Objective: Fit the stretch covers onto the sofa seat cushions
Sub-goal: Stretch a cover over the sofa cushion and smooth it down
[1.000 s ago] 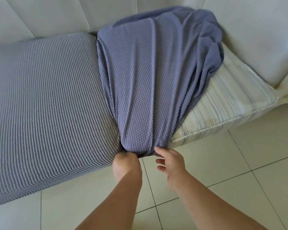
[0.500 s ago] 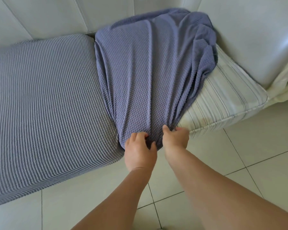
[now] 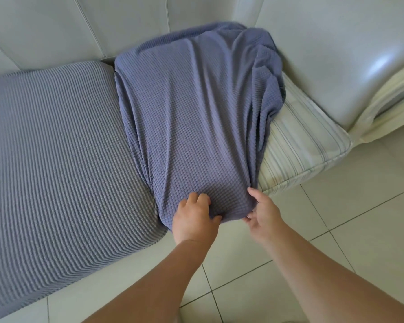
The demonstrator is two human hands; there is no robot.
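Two seat cushions seen, one covered cushion (image 3: 56,148) at 9 o'clock, one striped cushion (image 3: 301,150) half draped, one stretch cover (image 3: 191,117) gripped at its front edge by left hand (image 3: 194,217) and right hand (image 3: 264,213)

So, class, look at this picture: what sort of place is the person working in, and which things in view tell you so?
Most likely a living room in a home. A pale leather-look sofa with seat cushions fills the view, one stretch cover is being pulled on, and the floor is light tile.
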